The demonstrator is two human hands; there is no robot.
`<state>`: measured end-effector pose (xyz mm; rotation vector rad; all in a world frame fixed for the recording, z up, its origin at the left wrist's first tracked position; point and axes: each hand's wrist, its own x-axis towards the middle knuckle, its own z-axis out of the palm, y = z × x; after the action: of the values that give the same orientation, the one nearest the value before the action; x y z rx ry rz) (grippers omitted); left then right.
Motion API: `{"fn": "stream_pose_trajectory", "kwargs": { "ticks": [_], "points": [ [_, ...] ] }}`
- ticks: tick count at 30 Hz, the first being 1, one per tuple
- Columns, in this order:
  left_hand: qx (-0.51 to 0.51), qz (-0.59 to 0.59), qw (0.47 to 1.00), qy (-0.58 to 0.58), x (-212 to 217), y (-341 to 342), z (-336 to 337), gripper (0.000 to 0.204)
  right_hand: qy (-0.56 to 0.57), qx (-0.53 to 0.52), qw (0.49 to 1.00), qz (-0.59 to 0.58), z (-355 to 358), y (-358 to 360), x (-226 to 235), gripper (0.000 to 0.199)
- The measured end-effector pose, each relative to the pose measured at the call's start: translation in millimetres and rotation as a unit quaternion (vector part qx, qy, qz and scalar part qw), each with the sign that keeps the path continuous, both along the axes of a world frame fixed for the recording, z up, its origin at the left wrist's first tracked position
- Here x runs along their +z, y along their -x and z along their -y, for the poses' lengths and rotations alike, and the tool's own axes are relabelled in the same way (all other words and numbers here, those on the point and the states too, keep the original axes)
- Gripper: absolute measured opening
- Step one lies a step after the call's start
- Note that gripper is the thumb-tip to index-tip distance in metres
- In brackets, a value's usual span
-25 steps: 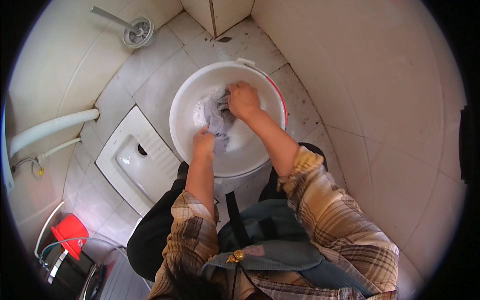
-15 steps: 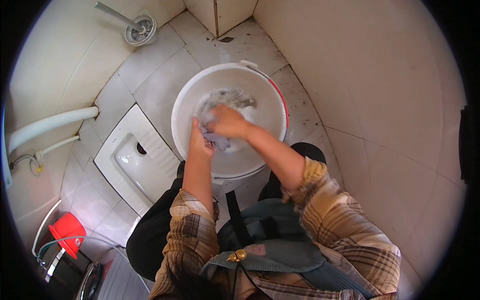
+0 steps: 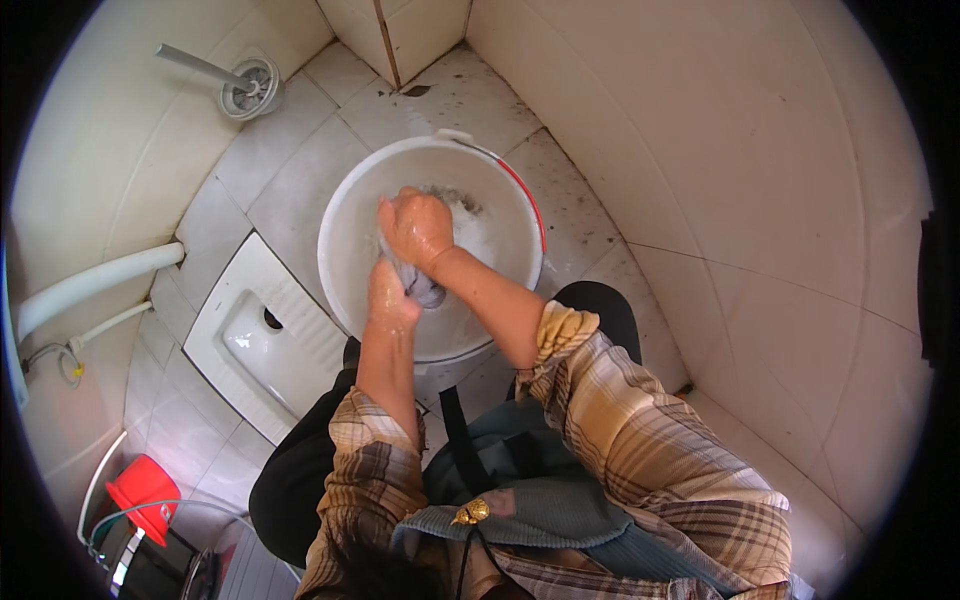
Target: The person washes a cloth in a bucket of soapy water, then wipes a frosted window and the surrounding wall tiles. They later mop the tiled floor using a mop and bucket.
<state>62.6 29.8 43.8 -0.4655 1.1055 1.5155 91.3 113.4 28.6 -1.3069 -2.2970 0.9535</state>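
Both my hands are over a large white bucket, gripping a wet grey cloth. My left hand is closed around the lower part of it. Just above, my right hand forms a fist on the upper part, and a stretch of the fabric shows between the two. Both hands look wet. Suds and water cover part of the bucket's bottom, with something dark grey in them, partly hidden behind my right hand.
A white squat toilet pan is set in the floor left of the bucket. A toilet brush in a holder hangs far left. White pipes and a red container are at the left. A tiled wall stands at the right.
My right hand has moved up and left relative to the cloth and closed on it. The cloth now stretches between both hands instead of bunching at the left. The whole view has shifted slightly.
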Motion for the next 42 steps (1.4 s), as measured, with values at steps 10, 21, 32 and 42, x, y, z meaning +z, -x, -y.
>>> {"fn": "stream_pose_trajectory", "kwargs": {
  "ticks": [10,21,32,42],
  "points": [
    [-0.003,-0.009,0.996,0.085,-31,14,19,0.057,0.066,0.097,0.983,0.141,-45,-53,-70,0.039],
    [0.001,0.105,0.994,0.018,-12,30,15,0.056,0.219,0.240,0.945,0.036,36,-43,50,0.036],
    [0.022,-0.006,0.999,-0.036,-21,9,4,0.034,0.019,0.012,0.999,-0.040,9,-5,22,0.032],
    [0.017,0.006,0.999,0.034,68,25,-15,0.062,0.210,-0.097,0.971,-0.062,-71,-40,0,0.036]
  ]
}}
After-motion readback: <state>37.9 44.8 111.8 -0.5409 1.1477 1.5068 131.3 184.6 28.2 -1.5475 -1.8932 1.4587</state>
